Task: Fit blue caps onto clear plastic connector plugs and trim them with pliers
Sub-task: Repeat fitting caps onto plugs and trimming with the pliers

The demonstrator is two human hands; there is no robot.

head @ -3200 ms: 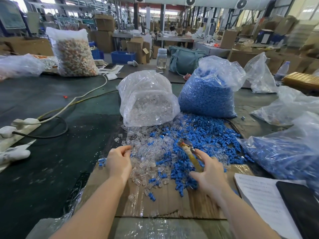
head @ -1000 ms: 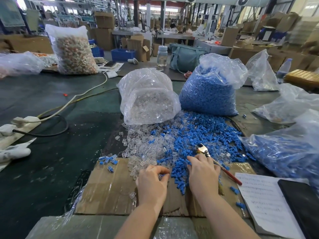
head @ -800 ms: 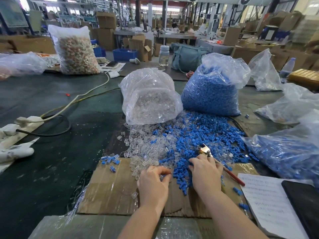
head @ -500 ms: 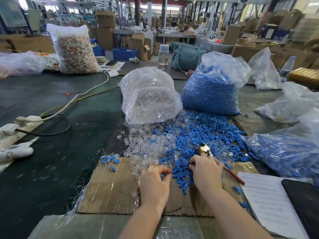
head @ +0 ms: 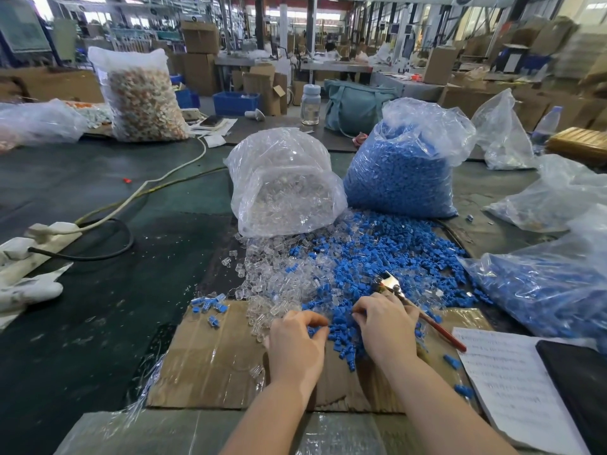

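We see both hands low centre on a cardboard sheet (head: 210,362), at the near edge of the mixed pile. Left hand (head: 295,343): fingers curled, thumb and forefinger tips closing on something small among the blue caps (head: 377,257); what exactly it pinches we cannot tell. Right hand (head: 386,326): fingers curled down into the caps, and the pliers (head: 414,303) run under it, metal jaws poking out at 12 o'clock of the knuckles, red handle sticking out at 4 o'clock toward the paper sheet (head: 512,382). The fingers seem wrapped over the tool; we can't see the grip itself.

Clear plugs (head: 276,277) spill at 11 o'clock of the left hand, out of the clear bag (head: 282,185) lying on its side at 12 o'clock. The blue bag (head: 400,172) stands upright at 1 o'clock, touching the clear bag's right side. A few capped pieces (head: 210,305) lie apart at 9 o'clock of the left hand, on the cardboard's far-left corner.

Another bag of blue parts (head: 542,290) at 3 o'clock. A dark notebook (head: 578,389) lies over the paper at 4 o'clock. A white power strip (head: 39,238) with cables at 9 o'clock on the dark green table (head: 82,323).
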